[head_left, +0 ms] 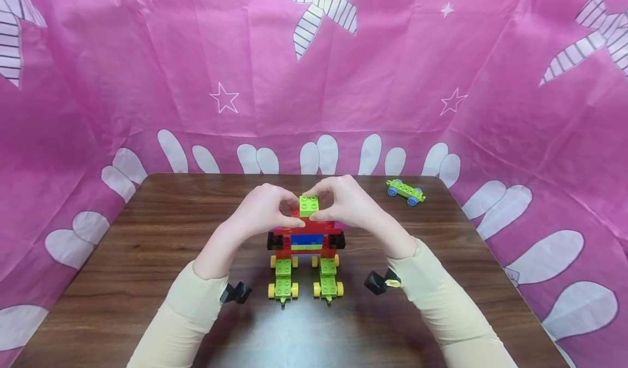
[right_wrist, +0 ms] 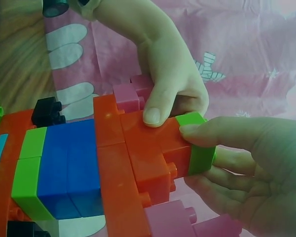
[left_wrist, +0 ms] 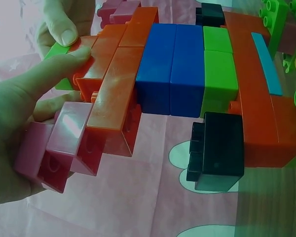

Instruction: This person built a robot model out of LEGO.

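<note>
A figure of toy building bricks stands upright on two green wheeled bases [head_left: 283,285] with yellow wheels. Red bricks [right_wrist: 138,143], blue bricks [left_wrist: 170,69] and green bricks make up its body, with a black brick [left_wrist: 222,150] and pink bricks [left_wrist: 71,131] out at the sides. On top sits a lime-green brick [head_left: 309,205]. My left hand [head_left: 262,210] grips the red bricks near the top, thumb on their front, fingers behind. From the other side my right hand [head_left: 345,201] pinches the lime-green brick, its thumb reaching the red brick below.
A lime-green wheeled base [head_left: 405,191] with blue wheels lies at the back right of the brown wooden table [head_left: 147,264]. Pink patterned cloth [head_left: 275,84] hangs behind the table and along both sides.
</note>
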`<state>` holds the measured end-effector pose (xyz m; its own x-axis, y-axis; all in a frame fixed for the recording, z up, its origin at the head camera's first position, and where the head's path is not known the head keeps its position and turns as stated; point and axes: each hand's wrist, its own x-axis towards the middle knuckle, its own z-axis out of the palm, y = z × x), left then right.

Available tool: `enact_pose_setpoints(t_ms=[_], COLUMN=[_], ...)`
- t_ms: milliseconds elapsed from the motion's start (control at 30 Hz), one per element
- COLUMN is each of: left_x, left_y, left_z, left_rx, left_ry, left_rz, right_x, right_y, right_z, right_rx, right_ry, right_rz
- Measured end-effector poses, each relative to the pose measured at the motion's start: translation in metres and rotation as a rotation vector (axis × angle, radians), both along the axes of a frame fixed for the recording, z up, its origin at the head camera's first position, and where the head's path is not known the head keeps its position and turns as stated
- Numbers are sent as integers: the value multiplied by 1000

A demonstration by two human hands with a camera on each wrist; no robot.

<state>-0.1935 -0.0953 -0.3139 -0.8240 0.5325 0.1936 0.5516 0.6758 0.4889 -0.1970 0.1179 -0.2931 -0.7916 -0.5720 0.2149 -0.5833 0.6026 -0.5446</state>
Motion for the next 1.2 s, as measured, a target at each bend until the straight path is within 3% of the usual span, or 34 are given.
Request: enact_pose_setpoints(t_ms=[400, 700, 867, 1067, 1200], left_x=[-2, 0, 3, 7, 9], left_y=[-1, -3, -5, -7, -5], left_z=[-1, 0, 3, 7, 7], left_rx=[21, 9, 27, 73, 87], left_ry=[-27, 7, 27, 30, 36], left_rz=[0, -35, -24, 0, -3], right_x=[-3, -3, -2, -2, -2], right_y=[0, 1, 3, 12, 26], right_z=[1, 1, 1, 0, 3], right_rx=[-5, 21, 43, -15, -92], right_ry=[-15, -24, 3, -11, -2], right_rz=[31, 29, 36, 51, 8])
